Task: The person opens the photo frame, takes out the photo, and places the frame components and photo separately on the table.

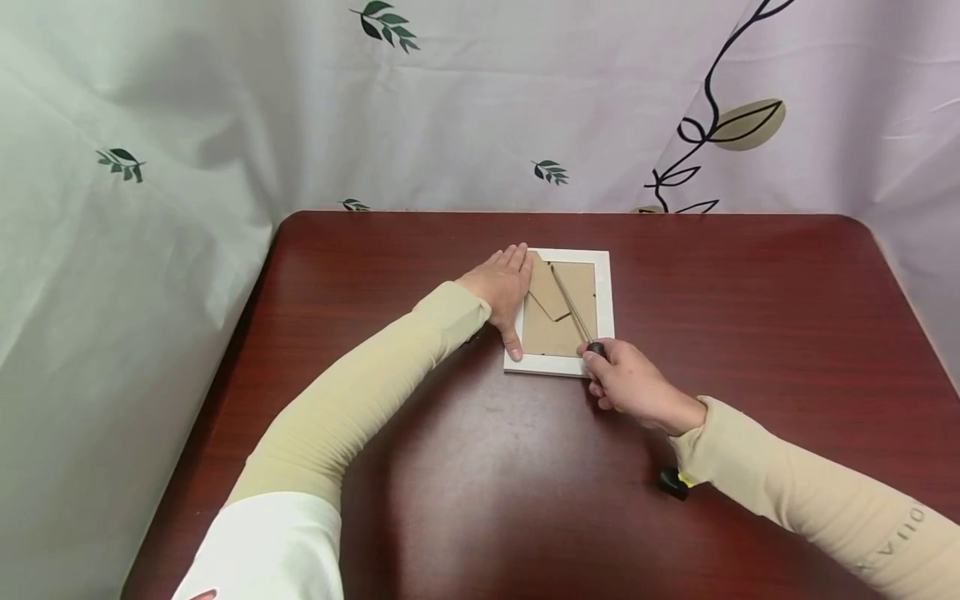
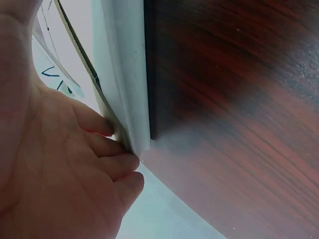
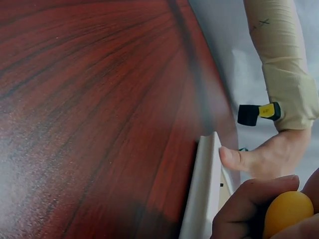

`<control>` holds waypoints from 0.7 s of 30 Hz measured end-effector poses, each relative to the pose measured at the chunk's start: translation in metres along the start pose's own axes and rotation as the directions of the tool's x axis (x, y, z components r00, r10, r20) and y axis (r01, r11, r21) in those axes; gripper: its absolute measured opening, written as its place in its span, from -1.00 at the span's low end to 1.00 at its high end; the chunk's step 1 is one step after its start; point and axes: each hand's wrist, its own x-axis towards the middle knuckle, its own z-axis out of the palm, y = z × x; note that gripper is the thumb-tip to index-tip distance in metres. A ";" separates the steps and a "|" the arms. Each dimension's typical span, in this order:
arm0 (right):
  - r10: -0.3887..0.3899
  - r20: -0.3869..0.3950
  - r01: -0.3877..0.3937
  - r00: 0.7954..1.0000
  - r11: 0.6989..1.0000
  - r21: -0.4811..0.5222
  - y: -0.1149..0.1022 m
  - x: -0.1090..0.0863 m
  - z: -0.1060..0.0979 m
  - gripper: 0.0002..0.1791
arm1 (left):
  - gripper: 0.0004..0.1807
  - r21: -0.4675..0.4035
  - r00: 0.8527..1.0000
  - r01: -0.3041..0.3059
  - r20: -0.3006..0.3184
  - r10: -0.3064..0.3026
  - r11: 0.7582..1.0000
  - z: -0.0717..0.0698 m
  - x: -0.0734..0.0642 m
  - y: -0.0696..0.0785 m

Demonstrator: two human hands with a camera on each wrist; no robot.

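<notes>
A white picture frame lies face down, its brown backing board with a fold-out stand flap showing. My left hand rests along the frame's left edge, fingers straight and thumb at the lower corner. In the left wrist view those fingers touch the frame's side. My right hand grips a screwdriver by its handle at the frame's lower right. Its metal shaft slants across the backing to near the top edge. The yellow handle end shows in the right wrist view.
The frame lies on a dark red wooden table with rounded far corners. A pale curtain with leaf prints hangs behind it and along the left. A black and yellow wrist device sits under the right sleeve.
</notes>
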 end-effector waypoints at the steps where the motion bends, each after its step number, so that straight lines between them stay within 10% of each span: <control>1: 0.000 -0.006 0.000 1.000 1.000 -0.011 0.000 0.000 0.000 -0.61 | 0.80 0.004 1.000 0.002 0.003 -0.002 1.000 0.000 0.000 0.000; 21: -0.002 -0.046 -0.001 0.999 0.999 -0.047 0.008 0.006 0.005 -0.63 | 0.78 0.026 1.000 0.011 -0.002 -0.011 1.000 -0.003 -0.002 0.004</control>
